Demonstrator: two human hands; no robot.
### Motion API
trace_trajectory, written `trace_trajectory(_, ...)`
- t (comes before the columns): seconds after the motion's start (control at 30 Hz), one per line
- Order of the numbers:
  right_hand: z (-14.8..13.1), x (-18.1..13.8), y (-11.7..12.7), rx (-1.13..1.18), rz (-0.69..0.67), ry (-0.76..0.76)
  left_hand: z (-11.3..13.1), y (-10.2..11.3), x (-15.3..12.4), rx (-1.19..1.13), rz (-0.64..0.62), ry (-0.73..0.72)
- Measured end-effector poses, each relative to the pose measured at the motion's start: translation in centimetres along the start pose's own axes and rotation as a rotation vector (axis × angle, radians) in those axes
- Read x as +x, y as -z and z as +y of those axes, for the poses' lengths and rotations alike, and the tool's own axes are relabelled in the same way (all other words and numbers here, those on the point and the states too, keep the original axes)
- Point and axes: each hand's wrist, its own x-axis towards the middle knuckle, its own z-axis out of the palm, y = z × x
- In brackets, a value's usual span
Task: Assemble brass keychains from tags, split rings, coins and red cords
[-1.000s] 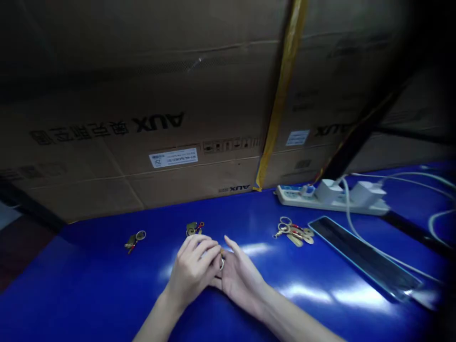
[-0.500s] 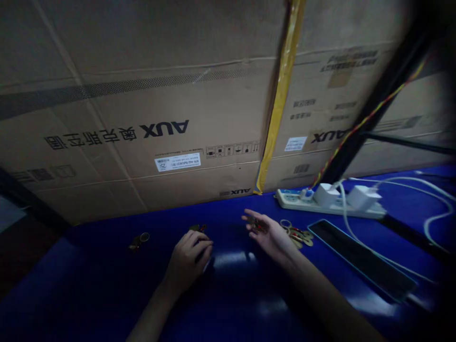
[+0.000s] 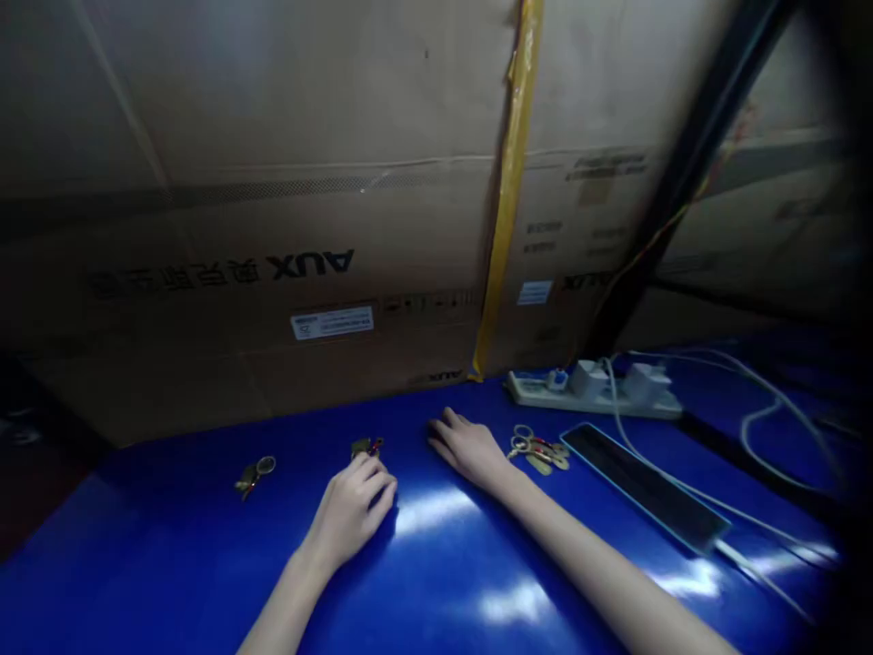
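Observation:
My left hand (image 3: 351, 509) rests on the blue tabletop (image 3: 205, 564), palm down with curled fingers. Its fingertips are over the near end of a brass keychain (image 3: 361, 446) with a red part, which sticks out beyond them. To the right, my right hand (image 3: 470, 448) is palm down, low over the table, with bent fingers. The keychain it held is now hidden beneath the hand. A bunch of keychains (image 3: 538, 453), with metal rings, brass coin-like discs and red parts, lies just right of that wrist. Another keychain (image 3: 252, 475) with a ring lies alone at the left.
Large cardboard boxes (image 3: 402, 218) with yellow tape (image 3: 503, 209) stand along the back edge. At the right are a power strip (image 3: 532, 393) with white plugs, a phone (image 3: 645, 487) and a white cable (image 3: 709, 509). A dark post (image 3: 672, 191) rises behind the strip.
My right hand has turned from palm up, with a keychain showing in it, to palm down near the table. My left hand stays by its keychain. The whole view has shifted slightly.

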Motion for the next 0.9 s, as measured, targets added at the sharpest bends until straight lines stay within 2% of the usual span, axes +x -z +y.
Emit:
trace_trajectory(0.1, 2.2, -1.3, 2.2, -0.065, 0.004, 0.024, -0.1, 0.0, 0.0, 0.01, -0.003, -0.002)
trace_trajectory(0.2, 6.2, -3.0, 4.1, -0.199, 0.047, -0.057, 0.1, 0.1, 0.0, 0.009, -0.005, -0.008)
trace_trajectory(0.3, 9.2, -4.6, 4.6, -0.277, 0.04, -0.159, 0.3, 0.0, 0.1, 0.004, -0.004, -0.02)
trace_trajectory(0.37, 9.6, -5.6, 4.1, -0.283, 0.031, -0.161, 0.3, -0.1, 0.1, 0.003, -0.004, -0.027)
trace_trajectory(0.47, 7.8, -7.1, 2.7, -0.27, 0.073, -0.149, 0.2, 0.0, 0.0, 0.01, 0.003, -0.029)
trace_trajectory(0.57, 4.2, -8.7, 1.6, -0.198, 0.098, -0.082, 0.1, 0.2, 0.1, 0.014, 0.015, -0.029)
trace_trajectory(0.7, -1.3, -9.9, 0.9, -0.097, 0.0, 0.144, 0.1, 0.3, 0.1, 0.004, 0.022, -0.024)
trace_trajectory(0.77, -3.3, -9.8, 1.0, -0.068, -0.054, 0.173, 0.1, 0.2, 0.0, -0.006, 0.012, -0.017)
trace_trajectory(0.83, -4.0, -9.4, 1.7, -0.024, -0.086, 0.165, 0.3, 0.1, 0.0, -0.015, -0.003, -0.008)
trace_trajectory(0.9, -3.6, -9.1, 2.7, 0.033, -0.124, 0.151, 0.7, -0.2, 0.0, -0.025, -0.015, 0.002)
